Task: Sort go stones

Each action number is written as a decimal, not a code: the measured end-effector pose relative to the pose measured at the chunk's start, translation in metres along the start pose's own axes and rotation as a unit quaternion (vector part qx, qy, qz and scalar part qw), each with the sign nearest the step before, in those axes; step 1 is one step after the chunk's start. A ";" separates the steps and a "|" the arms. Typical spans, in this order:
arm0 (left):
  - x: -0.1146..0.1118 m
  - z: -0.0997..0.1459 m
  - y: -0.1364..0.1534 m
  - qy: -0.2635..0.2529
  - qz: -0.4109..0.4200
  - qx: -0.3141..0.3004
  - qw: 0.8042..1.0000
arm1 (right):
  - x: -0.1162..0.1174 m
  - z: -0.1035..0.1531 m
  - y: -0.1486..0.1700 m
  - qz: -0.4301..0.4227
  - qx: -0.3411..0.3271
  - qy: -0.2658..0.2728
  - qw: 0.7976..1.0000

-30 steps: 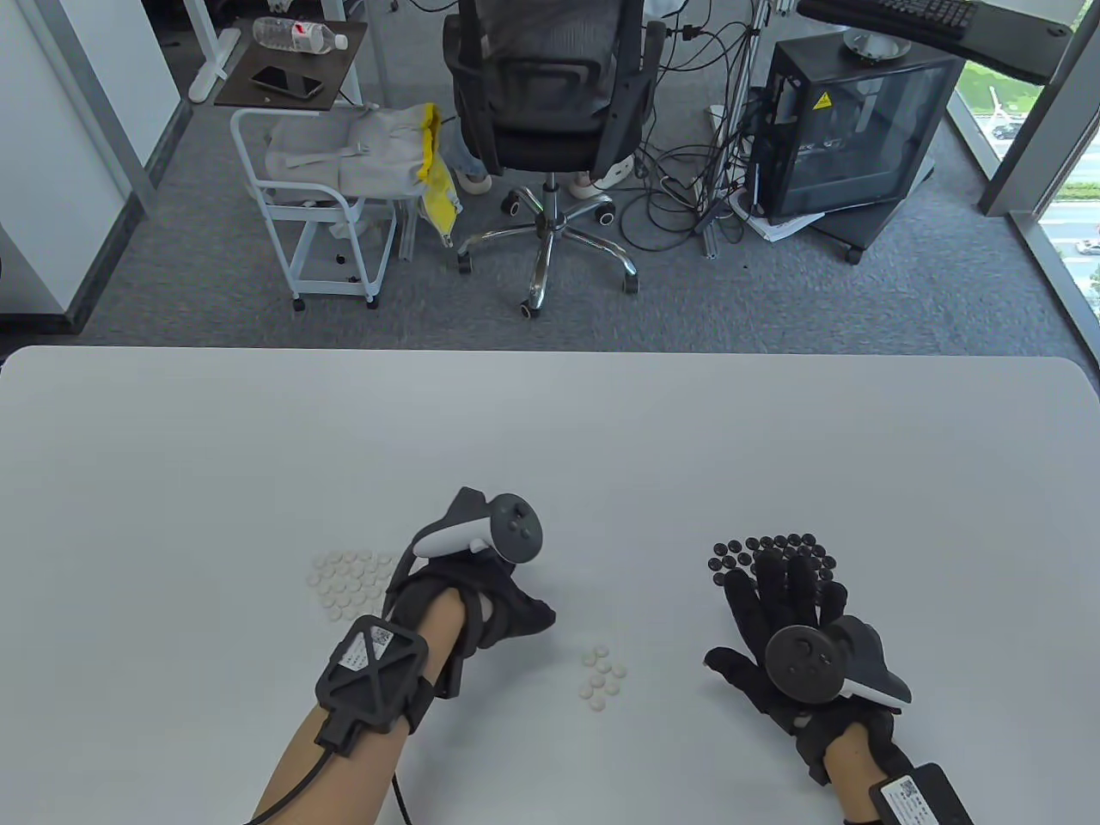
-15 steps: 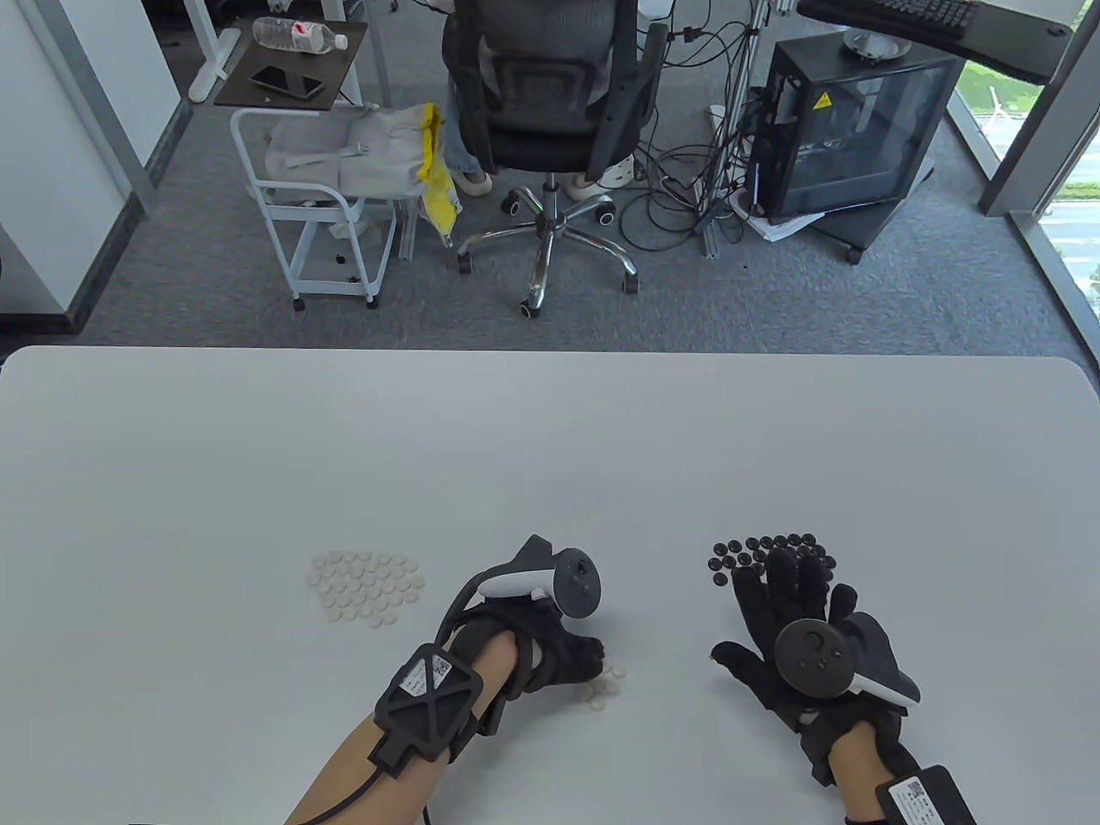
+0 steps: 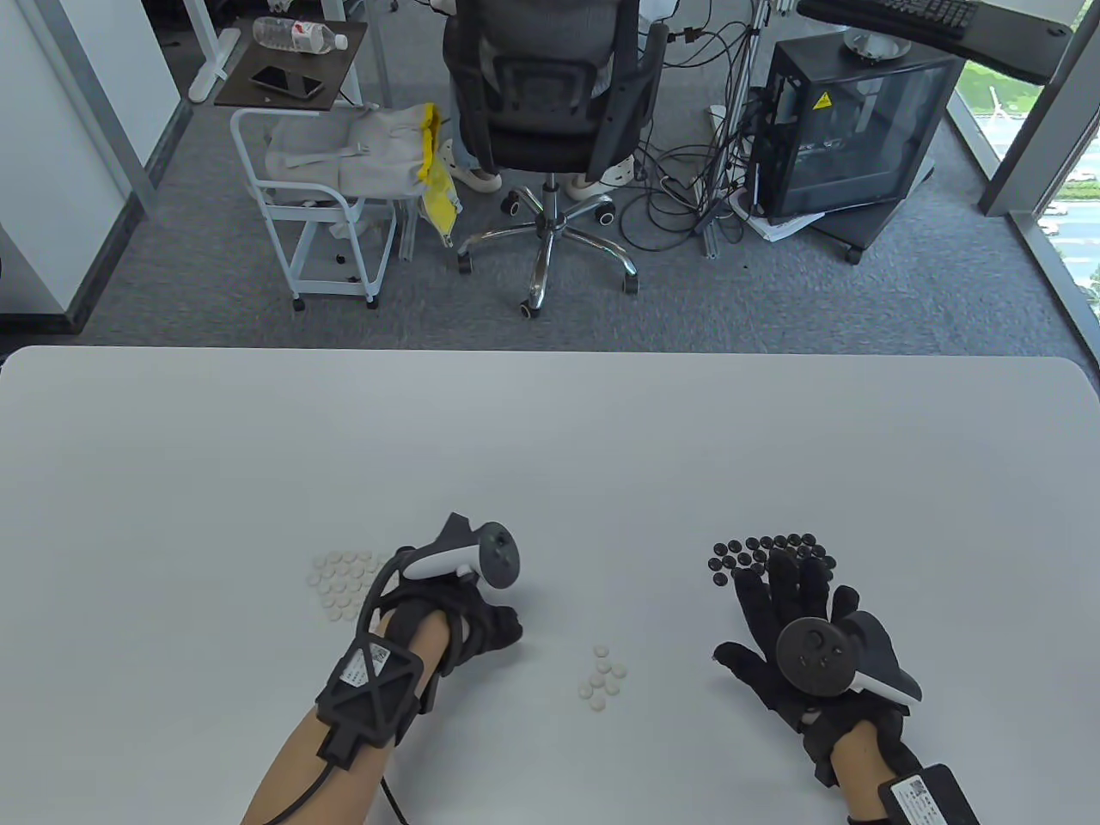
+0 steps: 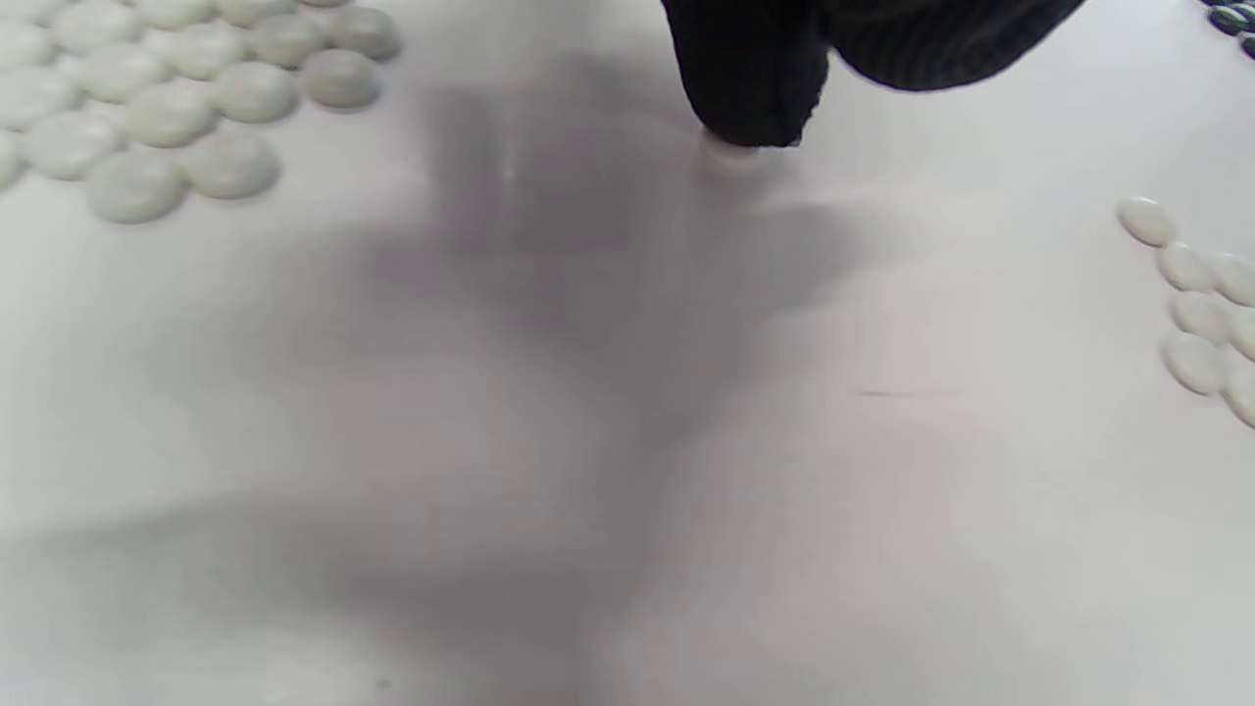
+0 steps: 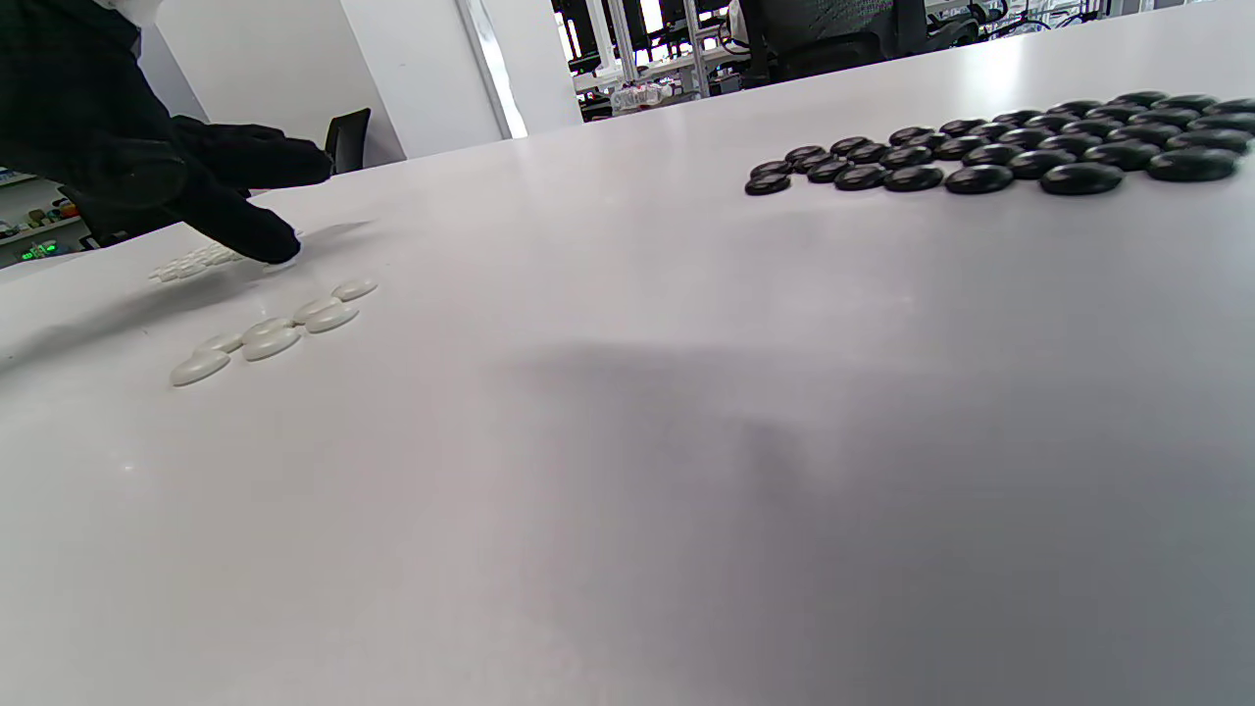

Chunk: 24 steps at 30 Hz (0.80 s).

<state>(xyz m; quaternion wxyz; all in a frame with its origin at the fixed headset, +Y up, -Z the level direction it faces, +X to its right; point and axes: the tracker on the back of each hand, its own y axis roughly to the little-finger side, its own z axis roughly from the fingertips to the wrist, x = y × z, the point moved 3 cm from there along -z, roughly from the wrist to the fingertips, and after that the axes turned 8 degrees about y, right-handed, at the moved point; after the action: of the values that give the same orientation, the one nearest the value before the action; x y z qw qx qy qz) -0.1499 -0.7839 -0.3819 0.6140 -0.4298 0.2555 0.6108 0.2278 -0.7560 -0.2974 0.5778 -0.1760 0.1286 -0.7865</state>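
Note:
A big patch of white stones (image 3: 344,584) lies left, partly behind my left wrist. A small cluster of white stones (image 3: 603,677) sits in the middle, and a patch of black stones (image 3: 756,554) lies right. My left hand (image 3: 503,623) is between the two white groups. In the left wrist view one fingertip (image 4: 750,98) presses a single white stone (image 4: 730,157) onto the table, with the big patch (image 4: 167,98) to its left and the small cluster (image 4: 1201,314) to its right. My right hand (image 3: 786,593) lies flat with its fingers spread at the near edge of the black stones (image 5: 980,157).
The white table (image 3: 550,447) stretches bare behind the stones to its far edge. Beyond it stand an office chair (image 3: 550,112), a white cart (image 3: 318,206) and a computer case (image 3: 851,129) on the carpet.
My left hand went right to the small cluster, then came back left with one white stone under its fingertip. The cluster has one stone fewer. My right hand barely moved.

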 end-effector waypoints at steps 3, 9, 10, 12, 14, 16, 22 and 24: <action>-0.002 0.004 0.027 0.001 0.041 0.006 0.999 | 0.001 0.000 0.001 -0.001 0.001 -0.005 1.000; -0.007 0.012 0.052 -0.003 0.056 0.029 0.998 | 0.002 -0.001 0.002 -0.001 0.003 -0.011 1.000; -0.008 0.013 0.055 -0.002 0.056 0.032 0.998 | 0.002 0.000 0.002 -0.001 0.004 -0.012 1.000; -0.009 0.015 0.060 -0.002 0.059 0.037 0.998 | 0.001 0.000 0.003 -0.003 0.005 -0.012 1.000; -0.010 0.017 0.064 -0.002 0.061 0.044 0.997 | 0.001 0.000 0.003 -0.004 0.006 -0.011 1.000; -0.010 0.019 0.069 -0.002 0.062 0.052 0.997 | 0.002 -0.001 0.002 -0.004 0.005 -0.011 1.000; -0.005 0.026 0.073 -0.003 0.067 0.058 0.996 | 0.003 -0.001 0.002 -0.005 0.004 -0.014 1.000; 0.002 0.032 0.065 -0.021 0.064 0.042 0.997 | 0.003 -0.001 0.002 -0.004 0.004 -0.014 1.000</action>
<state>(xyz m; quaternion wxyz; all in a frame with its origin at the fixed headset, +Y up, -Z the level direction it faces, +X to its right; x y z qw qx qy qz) -0.2191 -0.7630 -0.3819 0.5967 -0.3734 0.2948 0.6462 0.2282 -0.7591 -0.2992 0.5771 -0.1851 0.1171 -0.7868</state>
